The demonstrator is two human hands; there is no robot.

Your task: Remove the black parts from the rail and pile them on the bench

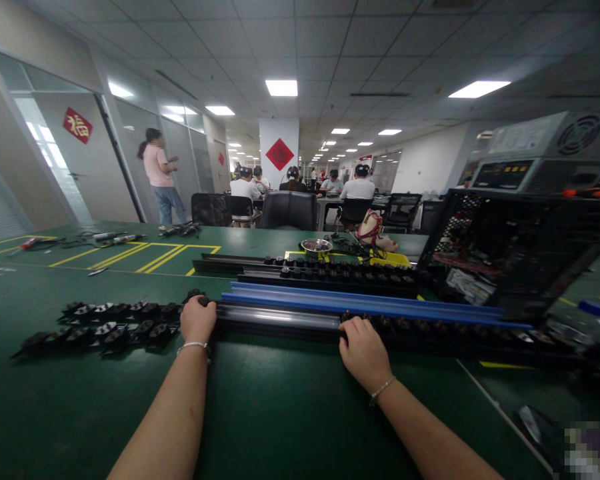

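A long black rail (280, 321) with a shiny channel lies across the green table in front of me. At its left end my left hand (199, 321) is closed round a small black part (194, 294), partly hidden by the fingers. My right hand (364, 350) is closed on another small black part (343, 319) in the rail's channel, mostly covered by the fingers. To the right of that hand, a row of similar black parts (430, 328) fills the rail. Left of my left hand, more black parts (120, 323) lie in two rows on the table.
Behind the rail lie a blue strip (360, 300) and further part-filled rails (330, 270). A metal bowl (316, 247) and a yellow tray (393, 259) stand beyond. An open computer case (520, 247) rises at right. Tools (117, 238) lie far left; people sit in the background.
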